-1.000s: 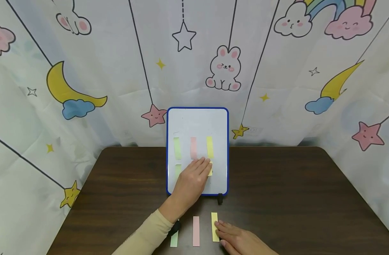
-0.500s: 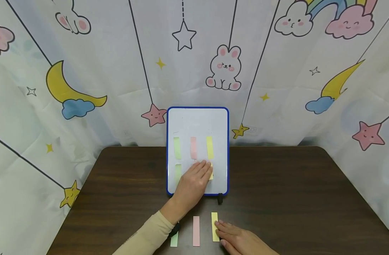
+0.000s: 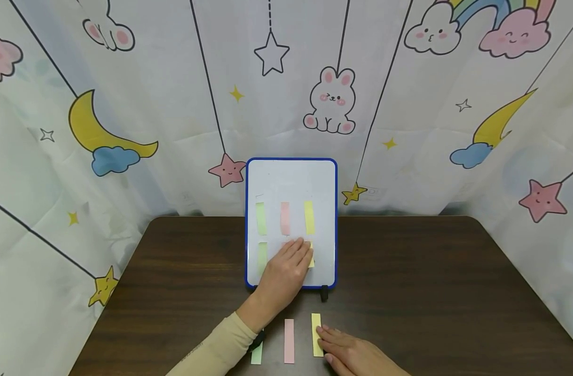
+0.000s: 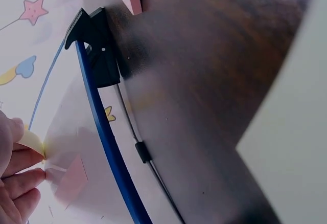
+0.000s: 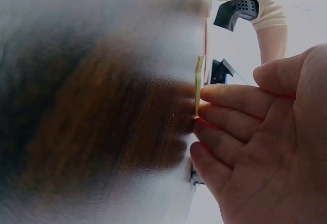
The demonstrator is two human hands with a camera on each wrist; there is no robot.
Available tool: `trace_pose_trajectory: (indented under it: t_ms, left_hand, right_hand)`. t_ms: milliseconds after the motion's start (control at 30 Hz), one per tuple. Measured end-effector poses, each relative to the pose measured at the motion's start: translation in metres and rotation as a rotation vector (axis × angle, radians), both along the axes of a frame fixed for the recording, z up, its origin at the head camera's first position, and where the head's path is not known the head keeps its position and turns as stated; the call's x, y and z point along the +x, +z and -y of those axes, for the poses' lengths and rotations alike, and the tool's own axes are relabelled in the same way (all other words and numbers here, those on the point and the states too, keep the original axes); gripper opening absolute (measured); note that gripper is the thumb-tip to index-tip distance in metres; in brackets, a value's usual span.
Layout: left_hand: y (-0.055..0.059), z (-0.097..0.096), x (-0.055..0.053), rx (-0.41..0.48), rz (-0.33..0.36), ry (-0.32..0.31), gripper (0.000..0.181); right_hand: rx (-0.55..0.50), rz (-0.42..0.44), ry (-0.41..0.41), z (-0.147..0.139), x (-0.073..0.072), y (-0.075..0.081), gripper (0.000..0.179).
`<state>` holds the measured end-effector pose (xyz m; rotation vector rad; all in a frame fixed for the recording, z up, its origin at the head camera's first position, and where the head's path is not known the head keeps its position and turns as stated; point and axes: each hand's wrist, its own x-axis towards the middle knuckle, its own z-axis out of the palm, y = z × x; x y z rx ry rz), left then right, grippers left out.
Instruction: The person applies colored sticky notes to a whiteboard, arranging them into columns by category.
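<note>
A small whiteboard (image 3: 291, 183) with a blue frame stands upright on the table. My left hand (image 3: 283, 269) is at its lower half, holding a yellow sticky note strip (image 3: 311, 261) against or close to the board. In the left wrist view the strip (image 4: 31, 141) curves out between thumb and fingers. Above it on the board are a green strip (image 3: 261, 218), a pink strip (image 3: 284, 218) and another yellow strip (image 3: 309, 217). A second green strip (image 3: 262, 256) is lower left; a second pink strip (image 4: 73, 180) shows below my fingers. My right hand (image 3: 354, 352) rests straight fingers on a yellow sticky note pad (image 3: 316, 334).
A pink pad (image 3: 289, 341) and a green pad (image 3: 256, 355) lie on the dark wooden table (image 3: 408, 282), the green one partly behind the left sleeve (image 3: 220, 342). Black stand feet (image 3: 324, 294) hold the board. A patterned curtain (image 3: 183, 104) hangs behind.
My left hand has slid slightly down the board, and the yellow strip's lower end has moved down with it. My right hand stays on the yellow pad.
</note>
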<state>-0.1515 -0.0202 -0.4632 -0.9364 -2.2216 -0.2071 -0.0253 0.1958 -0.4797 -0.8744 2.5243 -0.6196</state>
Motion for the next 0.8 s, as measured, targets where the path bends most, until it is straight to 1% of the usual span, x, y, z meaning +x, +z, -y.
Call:
trace_pose_trajectory:
  t_ms: [100,133,200,367,467,700,800]
  left_hand:
    - [0.0003,0.0004,-0.0006,-0.011,0.0,0.002,0.032]
    - [0.0006,0.0007,-0.0004,-0.021,0.002,0.006,0.033]
    - [0.001,0.0012,0.0001,-0.038,0.014,0.015,0.036]
    - [0.0025,0.0007,0.0015,-0.048,0.033,0.024,0.034]
    - [0.0031,0.0004,0.0016,-0.047,0.029,0.028,0.033]
    - [0.0021,0.0008,0.0006,-0.069,0.025,0.032,0.036]
    - [0.0028,0.0011,0.0014,-0.072,0.033,0.038,0.035]
  right_hand:
    - [-0.011,-0.008,0.004,-0.001,0.0006,-0.0002,0.051]
    - [-0.018,0.017,-0.007,-0.0018,0.0014,0.0006,0.052]
    - [-0.021,0.033,-0.02,-0.0026,0.0028,0.0013,0.052]
    - [-0.021,0.03,-0.019,-0.0036,0.004,0.0018,0.051]
    - [-0.012,0.025,-0.018,-0.0036,0.0038,0.0017,0.052]
    - [0.015,0.052,-0.048,0.0011,0.0029,0.0019,0.053]
    - [0.016,0.039,-0.042,0.001,0.0033,0.0021,0.052]
